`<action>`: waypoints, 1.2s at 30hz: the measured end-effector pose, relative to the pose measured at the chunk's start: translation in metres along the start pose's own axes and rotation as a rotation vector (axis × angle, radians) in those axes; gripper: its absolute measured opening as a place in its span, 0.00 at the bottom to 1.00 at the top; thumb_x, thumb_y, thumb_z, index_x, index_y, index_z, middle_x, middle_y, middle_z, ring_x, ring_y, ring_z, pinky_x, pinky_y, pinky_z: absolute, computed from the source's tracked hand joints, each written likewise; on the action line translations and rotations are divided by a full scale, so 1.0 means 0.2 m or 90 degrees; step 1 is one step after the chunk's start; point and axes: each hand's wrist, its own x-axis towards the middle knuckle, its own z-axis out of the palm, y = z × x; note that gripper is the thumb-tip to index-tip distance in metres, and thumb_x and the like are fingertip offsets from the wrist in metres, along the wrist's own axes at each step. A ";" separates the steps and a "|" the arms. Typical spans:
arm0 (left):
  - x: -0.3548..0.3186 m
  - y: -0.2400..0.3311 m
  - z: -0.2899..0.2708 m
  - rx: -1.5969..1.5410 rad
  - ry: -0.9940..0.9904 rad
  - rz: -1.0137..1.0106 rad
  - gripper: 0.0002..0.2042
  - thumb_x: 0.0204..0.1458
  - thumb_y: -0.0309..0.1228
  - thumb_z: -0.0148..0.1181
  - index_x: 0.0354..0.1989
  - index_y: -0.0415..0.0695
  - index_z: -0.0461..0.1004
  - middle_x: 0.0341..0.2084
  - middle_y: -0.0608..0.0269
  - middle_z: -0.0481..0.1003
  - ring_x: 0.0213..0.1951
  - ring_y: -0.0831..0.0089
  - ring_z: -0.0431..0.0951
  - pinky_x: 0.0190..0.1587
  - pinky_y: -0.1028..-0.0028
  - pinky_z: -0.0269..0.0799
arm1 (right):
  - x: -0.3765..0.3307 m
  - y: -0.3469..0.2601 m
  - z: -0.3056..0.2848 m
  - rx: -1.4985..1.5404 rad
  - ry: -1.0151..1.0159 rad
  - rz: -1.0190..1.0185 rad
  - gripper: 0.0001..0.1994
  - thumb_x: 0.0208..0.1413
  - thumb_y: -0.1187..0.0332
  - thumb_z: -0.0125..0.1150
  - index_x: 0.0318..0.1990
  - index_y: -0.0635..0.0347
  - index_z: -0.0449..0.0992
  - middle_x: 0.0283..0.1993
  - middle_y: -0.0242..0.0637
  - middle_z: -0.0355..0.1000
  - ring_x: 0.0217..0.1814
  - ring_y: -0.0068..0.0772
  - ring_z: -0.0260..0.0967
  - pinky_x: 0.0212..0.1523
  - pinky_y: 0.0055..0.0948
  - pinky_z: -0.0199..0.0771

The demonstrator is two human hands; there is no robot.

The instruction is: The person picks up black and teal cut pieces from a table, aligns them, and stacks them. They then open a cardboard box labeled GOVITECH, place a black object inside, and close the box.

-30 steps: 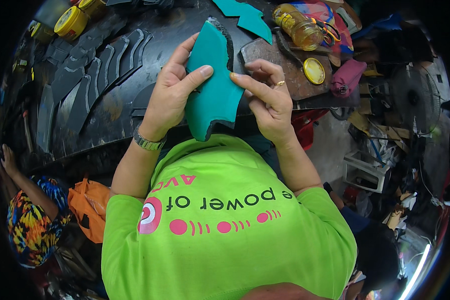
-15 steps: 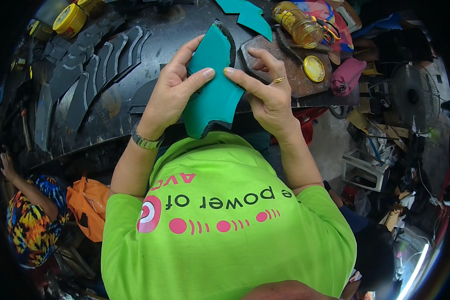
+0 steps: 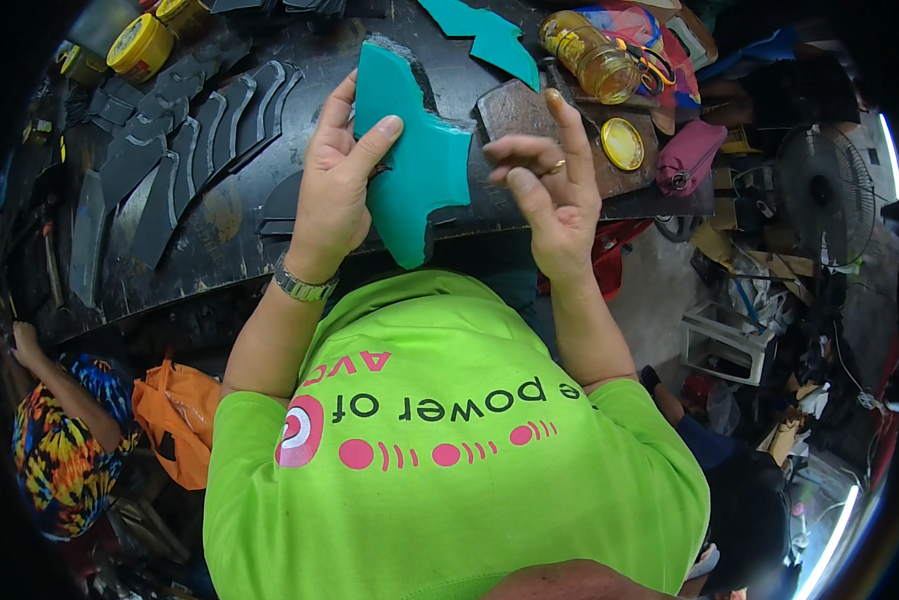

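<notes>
My left hand grips a teal cut-out piece, probably leather or synthetic sheet, its thumb on the face and its fingers behind. Rough dark edging shows along the piece's upper right side and lower tip. To the right, my right hand is raised off the piece with its fingers apart and partly blurred; the index finger points up, its tip yellowish. Beyond the hands, more teal cut-outs lie on the dark table. A jar of amber, glue-like liquid lies or leans at the far right.
A round yellow lid rests on a brown board, near orange-handled scissors and a pink pouch. Dark cut pieces and yellow tubs occupy the left. Another person's arm shows at lower left; a fan stands right.
My right hand has let go of the teal piece and moved right, its fingers spreading. The piece has turned in my left hand, so its pointed right side now shows.
</notes>
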 end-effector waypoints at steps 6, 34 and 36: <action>-0.06 0.01 0.00 -0.094 -0.040 -0.169 0.24 0.61 0.26 0.60 0.65 0.36 0.62 0.51 0.59 0.75 0.49 0.76 0.77 0.52 0.74 0.75 | -0.01 -0.06 0.07 0.145 -0.027 0.134 0.45 0.57 0.83 0.60 0.77 0.55 0.39 0.38 0.38 0.74 0.36 0.20 0.71 0.32 0.19 0.75; -0.11 -0.05 0.08 0.044 -0.126 -0.256 0.21 0.63 0.25 0.57 0.62 0.36 0.61 0.47 0.56 0.77 0.45 0.68 0.83 0.45 0.65 0.84 | 0.21 0.09 -0.57 -0.668 0.150 0.097 0.22 0.49 0.74 0.55 0.53 0.51 0.82 0.41 0.42 0.68 0.43 0.41 0.70 0.45 0.36 0.72; -0.10 -0.06 0.08 -0.006 -0.113 -0.256 0.21 0.63 0.25 0.56 0.62 0.37 0.61 0.48 0.56 0.77 0.45 0.68 0.83 0.45 0.64 0.84 | 0.20 0.00 -0.51 -0.483 0.133 0.088 0.22 0.49 0.77 0.54 0.52 0.54 0.82 0.40 0.36 0.66 0.41 0.32 0.68 0.44 0.29 0.70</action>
